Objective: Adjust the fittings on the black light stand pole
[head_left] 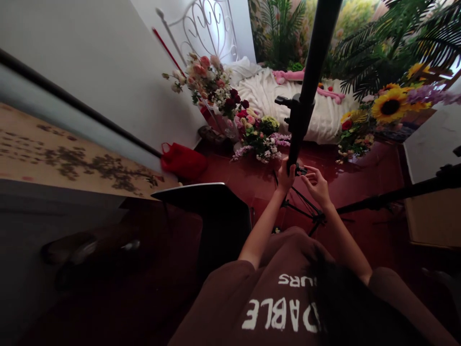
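Observation:
A tall black light stand (311,72) rises in front of me, running from the top of the view down to spread legs on the floor. My left hand (286,175) is closed around its pole, low on the upright. Just to the right, my right hand (317,186) has its thumb and forefinger at a small black knob (301,170) on the pole, with the other fingers curled. Higher up, a collar with another clamp knob (283,101) sticks out to the left.
Flower bouquets (248,120) and sunflowers (391,105) flank a white-draped bed (266,91) with a pink plush toy (293,76). A black chair-like panel (216,206) stands left of my arms, a red bag (182,161) beyond. Another black pole (396,194) crosses at right over the red floor (266,204).

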`<control>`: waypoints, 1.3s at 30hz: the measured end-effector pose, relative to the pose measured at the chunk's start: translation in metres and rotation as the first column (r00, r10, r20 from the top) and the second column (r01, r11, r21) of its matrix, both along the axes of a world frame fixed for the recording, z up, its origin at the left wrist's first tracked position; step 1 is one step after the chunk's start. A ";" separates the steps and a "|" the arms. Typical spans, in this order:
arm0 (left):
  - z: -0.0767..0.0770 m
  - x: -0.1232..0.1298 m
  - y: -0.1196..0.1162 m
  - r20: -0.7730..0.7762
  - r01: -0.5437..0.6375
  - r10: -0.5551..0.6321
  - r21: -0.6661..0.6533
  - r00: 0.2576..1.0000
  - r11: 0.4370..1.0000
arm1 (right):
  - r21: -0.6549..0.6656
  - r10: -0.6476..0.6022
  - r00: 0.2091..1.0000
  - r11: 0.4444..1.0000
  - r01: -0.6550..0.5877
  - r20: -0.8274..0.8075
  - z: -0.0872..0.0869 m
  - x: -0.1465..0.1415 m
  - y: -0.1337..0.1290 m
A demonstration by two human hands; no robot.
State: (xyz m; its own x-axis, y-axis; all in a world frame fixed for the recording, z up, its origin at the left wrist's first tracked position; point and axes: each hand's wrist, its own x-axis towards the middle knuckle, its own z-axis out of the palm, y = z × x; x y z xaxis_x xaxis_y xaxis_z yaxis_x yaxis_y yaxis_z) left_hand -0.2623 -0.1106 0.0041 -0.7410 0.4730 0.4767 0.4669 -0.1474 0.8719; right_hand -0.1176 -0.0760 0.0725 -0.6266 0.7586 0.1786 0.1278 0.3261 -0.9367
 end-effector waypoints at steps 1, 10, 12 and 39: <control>-0.001 0.000 0.001 0.002 -0.003 0.003 -0.001 1.000 1.000 | 0.022 -0.005 1.000 1.000 0.005 0.012 -0.001 -0.001 0.000; 0.002 0.001 -0.003 -0.001 0.003 -0.003 -0.009 1.000 1.000 | 0.279 -0.132 0.955 0.959 0.055 0.266 0.003 -0.004 -0.004; 0.004 0.002 -0.004 0.005 0.000 0.000 -0.007 1.000 1.000 | 0.314 -0.175 0.946 0.946 0.084 0.274 0.002 -0.006 -0.002; -0.068 0.114 -0.030 0.064 -0.020 0.031 -0.166 0.997 0.986 | -0.378 -0.516 0.850 0.770 0.513 0.103 -0.083 0.156 0.041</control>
